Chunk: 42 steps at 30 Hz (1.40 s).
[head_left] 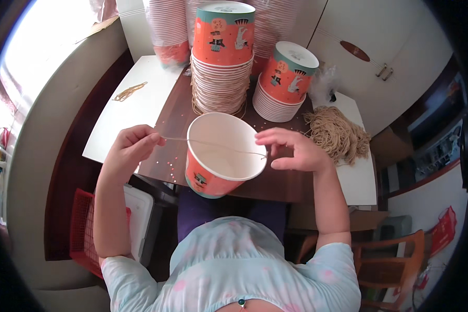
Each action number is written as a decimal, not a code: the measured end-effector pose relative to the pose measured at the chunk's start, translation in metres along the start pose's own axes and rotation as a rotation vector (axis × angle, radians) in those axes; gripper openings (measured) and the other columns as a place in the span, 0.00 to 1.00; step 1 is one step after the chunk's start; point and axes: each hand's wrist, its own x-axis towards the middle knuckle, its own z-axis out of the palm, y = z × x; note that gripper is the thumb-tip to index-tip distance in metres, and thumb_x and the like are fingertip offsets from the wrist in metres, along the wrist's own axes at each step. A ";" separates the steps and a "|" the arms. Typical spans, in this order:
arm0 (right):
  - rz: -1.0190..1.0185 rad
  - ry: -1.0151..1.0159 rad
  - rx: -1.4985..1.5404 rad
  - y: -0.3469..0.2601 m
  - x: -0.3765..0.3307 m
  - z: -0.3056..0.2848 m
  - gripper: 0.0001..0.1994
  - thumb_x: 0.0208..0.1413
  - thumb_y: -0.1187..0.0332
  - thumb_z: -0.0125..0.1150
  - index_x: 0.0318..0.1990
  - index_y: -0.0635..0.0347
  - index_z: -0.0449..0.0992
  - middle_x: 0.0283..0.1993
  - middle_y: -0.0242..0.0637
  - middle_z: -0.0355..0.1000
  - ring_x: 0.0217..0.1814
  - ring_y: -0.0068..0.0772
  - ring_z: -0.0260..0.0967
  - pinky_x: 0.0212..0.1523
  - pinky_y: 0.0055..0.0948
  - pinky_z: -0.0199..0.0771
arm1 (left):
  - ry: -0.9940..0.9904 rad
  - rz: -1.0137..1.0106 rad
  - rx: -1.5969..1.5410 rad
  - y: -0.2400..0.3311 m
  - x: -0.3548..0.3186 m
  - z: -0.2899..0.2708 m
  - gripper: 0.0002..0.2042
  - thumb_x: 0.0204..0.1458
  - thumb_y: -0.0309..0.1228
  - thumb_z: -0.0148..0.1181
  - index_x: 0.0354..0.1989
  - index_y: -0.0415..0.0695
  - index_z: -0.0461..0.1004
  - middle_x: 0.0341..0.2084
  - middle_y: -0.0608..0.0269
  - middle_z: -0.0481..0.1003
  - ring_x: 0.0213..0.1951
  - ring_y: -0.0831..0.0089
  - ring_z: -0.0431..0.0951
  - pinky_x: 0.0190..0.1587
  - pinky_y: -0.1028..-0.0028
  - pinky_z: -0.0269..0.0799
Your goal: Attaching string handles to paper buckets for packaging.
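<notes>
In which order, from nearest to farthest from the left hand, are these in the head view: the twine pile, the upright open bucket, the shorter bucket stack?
From the left hand:
1. Upright open bucket: just to its right.
2. Shorter bucket stack: farther right, behind the bucket.
3. Twine pile: farthest right of the three.

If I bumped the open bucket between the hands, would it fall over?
The bucket may tip easily: its bottom looks narrower than its rim. It's probably light, since its wall looks thin and nothing heavy shows inside. Being round, it might roll once over.
</notes>
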 end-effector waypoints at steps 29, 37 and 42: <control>-0.098 0.155 -0.203 -0.082 0.068 0.040 0.37 0.47 0.68 0.69 0.64 0.63 0.57 0.56 0.45 0.65 0.61 0.35 0.61 0.62 0.35 0.60 | -0.168 0.107 -0.058 0.005 0.021 0.077 0.08 0.57 0.27 0.53 0.32 0.35 0.76 0.25 0.68 0.75 0.30 0.83 0.73 0.34 0.80 0.69; 0.115 0.079 0.256 -0.075 0.084 0.087 0.08 0.58 0.71 0.59 0.40 0.67 0.76 0.31 0.31 0.74 0.34 0.19 0.70 0.37 0.20 0.71 | 0.187 0.322 0.347 -0.006 -0.027 0.051 0.10 0.50 0.27 0.61 0.39 0.38 0.76 0.29 0.63 0.73 0.28 0.80 0.72 0.32 0.79 0.68; 0.013 -0.076 -0.149 -0.047 0.089 0.081 0.05 0.50 0.73 0.62 0.32 0.66 0.78 0.30 0.39 0.74 0.31 0.25 0.71 0.35 0.25 0.71 | 0.246 0.120 0.072 -0.054 -0.064 0.052 0.30 0.46 0.29 0.67 0.60 0.40 0.62 0.42 0.61 0.71 0.32 0.81 0.73 0.32 0.80 0.70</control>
